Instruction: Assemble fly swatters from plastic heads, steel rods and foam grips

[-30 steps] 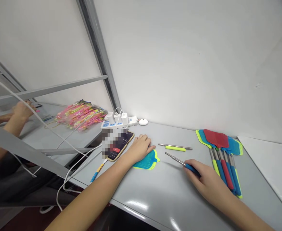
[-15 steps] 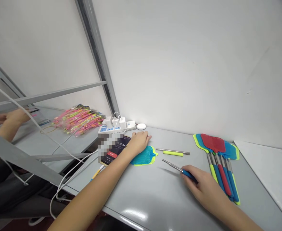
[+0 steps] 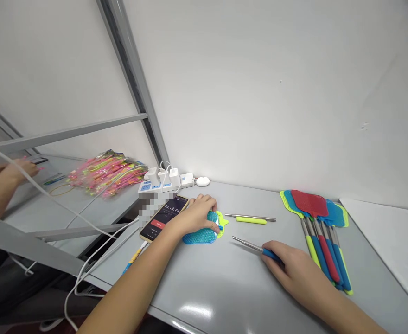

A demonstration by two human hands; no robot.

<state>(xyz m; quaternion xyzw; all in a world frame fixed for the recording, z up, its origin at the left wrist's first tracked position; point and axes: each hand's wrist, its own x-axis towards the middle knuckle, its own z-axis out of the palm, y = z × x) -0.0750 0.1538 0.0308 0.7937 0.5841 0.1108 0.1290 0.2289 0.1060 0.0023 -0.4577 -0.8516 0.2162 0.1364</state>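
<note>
My left hand (image 3: 201, 214) is closed on a blue mesh fly swatter head (image 3: 199, 237), the thumb at its narrow neck. A yellow-green swatter head (image 3: 222, 226) lies partly beneath it on the desk. In my right hand (image 3: 287, 266) is a metal telescopic handle (image 3: 247, 243) with a blue grip; the fingers wrap the grip and the bare rod points left toward the heads. Behind them rests another handle with a yellow-green grip (image 3: 251, 220), its metal rod (image 3: 232, 215) alongside. Assembled fly swatters (image 3: 310, 205) in red, blue and yellow-green lie in a pile at the right.
A phone (image 3: 164, 218) running a timer lies left of my left hand, near a power strip (image 3: 158, 186) with chargers and a white round case (image 3: 203, 181). White cables cross the grey rack frame (image 3: 92, 230). Beyond it are bagged pink items (image 3: 108, 174) and another person's hands (image 3: 18, 171).
My left hand has shifted slightly toward me, and the blue head has slid left and nearer, off the yellow-green one. My right hand still holds the handle, almost in place.
</note>
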